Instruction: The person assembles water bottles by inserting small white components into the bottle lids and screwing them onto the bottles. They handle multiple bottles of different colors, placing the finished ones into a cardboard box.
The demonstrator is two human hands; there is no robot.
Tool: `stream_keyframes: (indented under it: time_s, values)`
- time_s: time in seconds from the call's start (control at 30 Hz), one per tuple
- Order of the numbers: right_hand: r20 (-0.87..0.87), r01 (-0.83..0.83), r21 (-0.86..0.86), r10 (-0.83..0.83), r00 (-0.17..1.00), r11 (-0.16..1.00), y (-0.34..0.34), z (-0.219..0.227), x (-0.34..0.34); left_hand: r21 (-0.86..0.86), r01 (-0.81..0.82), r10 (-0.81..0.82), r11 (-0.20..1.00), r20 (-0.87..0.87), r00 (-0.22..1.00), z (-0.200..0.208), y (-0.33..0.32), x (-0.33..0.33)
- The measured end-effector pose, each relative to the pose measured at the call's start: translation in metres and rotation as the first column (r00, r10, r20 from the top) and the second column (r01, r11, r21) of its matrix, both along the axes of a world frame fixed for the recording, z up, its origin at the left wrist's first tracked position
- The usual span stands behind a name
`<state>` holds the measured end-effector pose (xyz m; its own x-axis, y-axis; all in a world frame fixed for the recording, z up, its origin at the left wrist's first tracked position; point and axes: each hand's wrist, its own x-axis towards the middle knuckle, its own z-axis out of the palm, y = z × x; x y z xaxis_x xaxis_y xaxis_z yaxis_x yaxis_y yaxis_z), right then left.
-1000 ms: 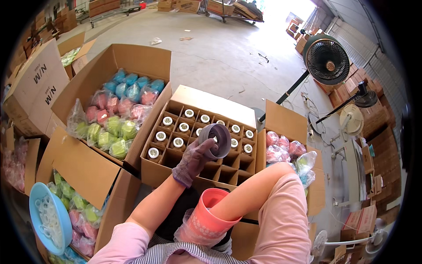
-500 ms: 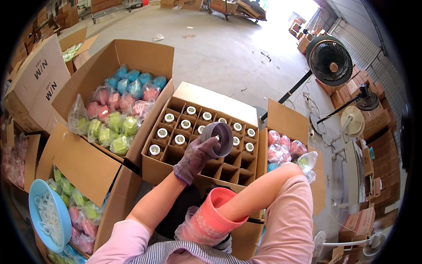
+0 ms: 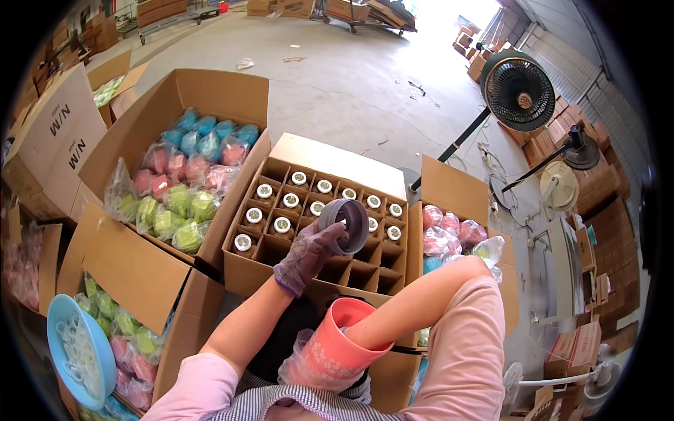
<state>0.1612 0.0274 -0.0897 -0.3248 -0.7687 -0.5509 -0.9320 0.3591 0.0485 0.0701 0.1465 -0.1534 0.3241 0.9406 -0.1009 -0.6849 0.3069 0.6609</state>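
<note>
My left hand (image 3: 307, 254), in a purple-grey knit glove, is closed around a round, hollow purple-grey plastic cup (image 3: 362, 228) with its opening facing me. It hangs above a divided carton (image 3: 246, 268), where several white-rimmed, bottle-like pieces (image 3: 282, 224) stand upright in the cells. My bare right forearm (image 3: 386, 312) reaches down into a coral-pink plastic bucket (image 3: 330, 361) at my lap. The bucket's wall hides my right hand and whatever its fingers are doing. Clear plastic film (image 3: 298, 361) bunches along the bucket's left side.
On the left, an open carton (image 3: 232, 88) holds blue, red and green bagged pieces. Below it stands another open carton (image 3: 133, 263) and a light-blue basin (image 3: 105, 351) of white rings. To the right are a carton (image 3: 453, 179) of bagged pieces and a standing fan (image 3: 523, 102).
The whole view has shifted slightly, with the cartons and fan a little further left. My left hand keeps its grip on the cup above the divided carton; my right forearm stays in the bucket.
</note>
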Motion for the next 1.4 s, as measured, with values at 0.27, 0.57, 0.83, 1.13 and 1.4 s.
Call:
stream_keyframes:
  time_s: [0.27, 0.57, 0.83, 1.13, 1.4]
  values:
    - [0.017, 0.013, 0.227, -0.018, 1.000, 0.974, -0.021, -0.015, -0.001, -0.002, 0.006, -0.006, 1.000, -0.007, 1.000, -0.004, 0.001, -0.001]
    - [-0.100, 0.281, -0.385, -0.342, 0.934, 0.879, 0.055, -0.019, 0.027, 0.071, -0.041, 0.039, 0.997, 0.021, 0.999, -0.012, 0.006, 0.004]
    - [0.805, -0.107, -0.507, -0.426, -0.412, -0.855, 0.094, 0.092, 0.107, 0.252, -0.160, 0.186, 0.954, -0.082, 0.979, 0.005, 0.000, 0.001]
    - [0.130, -0.007, -0.987, -0.772, -0.622, -0.161, 0.125, -0.046, 0.088, 0.284, -0.098, 0.181, 0.954, -0.281, 0.943, 0.013, -0.009, 0.026]
    - [0.081, 0.155, -0.959, -0.756, -0.650, -0.236, 0.116, -0.042, 0.101, 0.343, -0.023, 0.179, 0.939, -0.430, 0.885, 0.014, -0.013, 0.026]
